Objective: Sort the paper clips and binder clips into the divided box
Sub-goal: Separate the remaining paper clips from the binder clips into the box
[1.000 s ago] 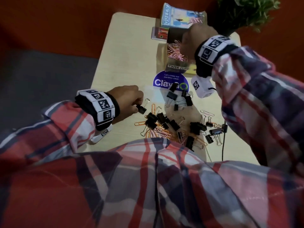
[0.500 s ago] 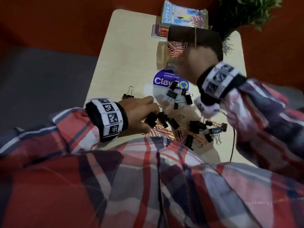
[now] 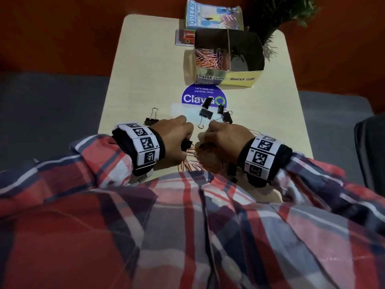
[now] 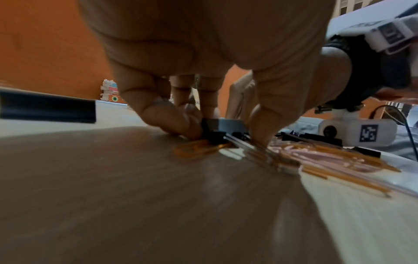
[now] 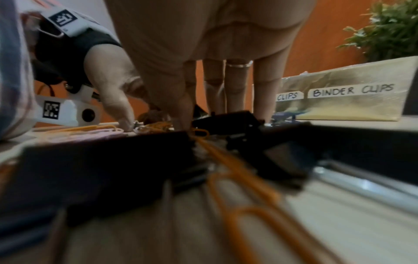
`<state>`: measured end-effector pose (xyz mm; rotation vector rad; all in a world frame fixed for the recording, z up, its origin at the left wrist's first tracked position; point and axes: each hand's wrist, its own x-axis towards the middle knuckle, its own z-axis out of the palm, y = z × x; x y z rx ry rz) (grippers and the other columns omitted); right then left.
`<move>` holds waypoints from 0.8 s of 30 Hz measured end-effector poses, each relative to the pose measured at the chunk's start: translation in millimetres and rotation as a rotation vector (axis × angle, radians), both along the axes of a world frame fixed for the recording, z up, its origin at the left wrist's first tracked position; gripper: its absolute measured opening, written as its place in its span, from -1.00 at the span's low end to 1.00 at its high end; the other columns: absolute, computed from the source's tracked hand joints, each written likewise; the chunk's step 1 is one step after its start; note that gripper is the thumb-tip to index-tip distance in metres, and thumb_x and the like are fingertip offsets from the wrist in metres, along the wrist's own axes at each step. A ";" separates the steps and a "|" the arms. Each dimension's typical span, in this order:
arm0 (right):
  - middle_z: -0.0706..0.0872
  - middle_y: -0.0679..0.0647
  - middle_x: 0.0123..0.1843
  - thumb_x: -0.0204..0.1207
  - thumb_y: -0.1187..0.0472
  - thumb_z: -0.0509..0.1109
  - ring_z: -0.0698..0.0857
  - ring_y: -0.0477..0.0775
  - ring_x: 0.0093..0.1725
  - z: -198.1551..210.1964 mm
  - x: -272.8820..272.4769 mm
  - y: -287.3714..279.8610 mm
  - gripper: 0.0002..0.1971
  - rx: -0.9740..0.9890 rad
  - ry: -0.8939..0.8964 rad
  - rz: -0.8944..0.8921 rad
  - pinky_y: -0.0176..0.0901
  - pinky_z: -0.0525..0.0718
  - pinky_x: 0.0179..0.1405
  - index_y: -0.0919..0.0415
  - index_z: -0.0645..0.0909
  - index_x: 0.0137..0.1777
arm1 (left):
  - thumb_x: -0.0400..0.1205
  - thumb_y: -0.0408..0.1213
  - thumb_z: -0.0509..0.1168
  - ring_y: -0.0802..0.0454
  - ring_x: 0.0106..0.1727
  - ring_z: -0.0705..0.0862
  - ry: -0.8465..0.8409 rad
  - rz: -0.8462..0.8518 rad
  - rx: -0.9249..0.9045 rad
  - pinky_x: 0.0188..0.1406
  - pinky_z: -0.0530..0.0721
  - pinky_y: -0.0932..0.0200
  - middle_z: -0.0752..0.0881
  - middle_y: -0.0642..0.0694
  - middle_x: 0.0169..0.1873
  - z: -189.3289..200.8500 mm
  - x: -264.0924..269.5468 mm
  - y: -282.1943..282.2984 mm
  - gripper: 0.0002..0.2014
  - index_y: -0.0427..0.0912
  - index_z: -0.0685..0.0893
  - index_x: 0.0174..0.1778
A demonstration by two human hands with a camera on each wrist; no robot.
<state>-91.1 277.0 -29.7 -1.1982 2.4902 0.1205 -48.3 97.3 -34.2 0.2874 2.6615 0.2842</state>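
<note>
The divided box (image 3: 241, 83) stands at the far middle of the table, labelled PAPER CLIPS and BINDER CLIPS. Pink and orange paper clips (image 3: 208, 58) fill its left compartment; the right one looks dark. My left hand (image 3: 188, 140) pinches a black binder clip (image 4: 214, 133) between thumb and fingers at the edge of the mixed pile (image 3: 191, 163). My right hand (image 3: 203, 140) reaches down into the same pile, beside the left. Its fingertips are hidden behind black clips (image 5: 226, 119) in the right wrist view. Loose binder clips (image 3: 206, 114) lie just beyond both hands.
One binder clip (image 3: 151, 119) lies apart at the left. A purple sticker (image 3: 200, 97) is on the table before the box. A booklet (image 3: 212, 16), a small card pack (image 3: 184, 37) and a plant (image 3: 281, 13) sit behind it. The table's near edge is under my wrists.
My right hand came back from over the box to the pile. My left hand moved right into the pile and took hold of a binder clip; another clip now lies apart at the left.
</note>
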 end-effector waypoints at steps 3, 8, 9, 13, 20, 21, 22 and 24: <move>0.58 0.08 0.18 0.64 -0.02 0.20 0.68 0.20 0.11 0.8 -8.2 11.9 -0.70 -0.011 -0.037 -0.038 -0.07 0.59 -0.10 0.05 0.64 0.23 | 0.36 -0.08 0.47 -0.02 -0.12 0.54 -0.020 0.052 0.037 -0.22 0.51 0.11 0.44 0.04 -0.10 0.5 -1.4 -6.8 -0.66 0.01 0.48 -0.06; 0.60 0.06 0.10 0.65 0.03 0.17 0.69 0.20 0.00 -4.0 -15.3 22.1 -0.74 -0.034 0.017 -0.086 -0.13 0.53 -0.22 0.05 0.68 0.05 | 0.36 -0.13 0.48 -0.01 -0.11 0.53 -0.012 0.151 0.068 -0.24 0.44 0.15 0.51 0.03 -0.09 9.0 -11.1 -26.5 -0.69 0.00 0.51 -0.10; 0.61 0.08 0.08 0.64 0.04 0.17 0.69 0.23 -0.03 -4.4 -15.5 23.3 -0.74 -0.050 0.034 -0.098 -0.10 0.56 -0.24 0.06 0.69 0.02 | 0.36 -0.14 0.49 -0.01 -0.11 0.53 0.002 0.167 0.060 -0.23 0.44 0.15 0.52 0.01 -0.08 11.5 -14.7 -31.0 -0.70 -0.02 0.53 -0.09; 0.66 0.04 0.09 0.62 0.01 0.20 0.72 0.19 0.00 1.6 -10.7 22.2 -0.74 -0.081 0.065 -0.074 -0.06 0.67 -0.20 0.02 0.72 0.06 | 0.37 -0.11 0.49 -0.02 -0.13 0.53 0.026 0.175 -0.050 -0.23 0.46 0.13 0.55 -0.03 -0.03 13.8 -27.3 -45.8 -0.68 -0.01 0.52 -0.09; 0.68 0.07 0.07 0.52 -0.14 0.28 0.73 0.25 0.00 -0.8 -3.2 -0.2 -0.68 -0.073 -0.031 0.089 0.01 0.70 -0.11 -0.18 0.66 0.23 | 0.44 0.11 0.39 0.03 -0.03 0.54 0.066 -0.013 -0.075 -0.16 0.55 0.13 0.48 0.02 0.20 13.3 -13.7 -32.3 -0.48 0.06 0.51 0.30; 0.67 0.10 0.07 0.54 -0.09 0.35 0.72 0.27 0.00 0.5 -3.0 -3.3 -0.69 -0.053 0.005 0.108 -0.02 0.66 -0.06 -0.16 0.65 0.26 | 0.46 0.11 0.36 0.05 -0.03 0.53 0.039 -0.055 -0.056 -0.14 0.59 0.12 0.46 0.05 0.21 11.5 -7.9 -25.8 -0.50 0.09 0.50 0.30; 0.64 0.11 0.10 0.59 -0.08 0.31 0.70 0.27 0.06 2.5 -2.6 -6.6 -0.68 0.002 0.034 0.131 0.02 0.58 0.07 -0.15 0.61 0.32 | 0.48 0.10 0.33 0.05 -0.03 0.54 0.014 -0.095 -0.054 -0.13 0.61 0.10 0.45 0.06 0.22 8.6 -2.3 -20.1 -0.52 0.10 0.50 0.31; 0.58 0.09 0.15 0.66 -0.10 0.18 0.63 0.22 0.22 7.8 -1.7 -10.5 -0.66 0.105 0.065 0.153 0.11 0.37 0.41 -0.13 0.53 0.38 | 0.48 0.01 0.32 0.00 -0.03 0.57 -0.003 -0.124 -0.041 -0.11 0.63 0.05 0.43 0.04 0.20 2.7 5.7 -15.0 -0.53 0.07 0.49 0.32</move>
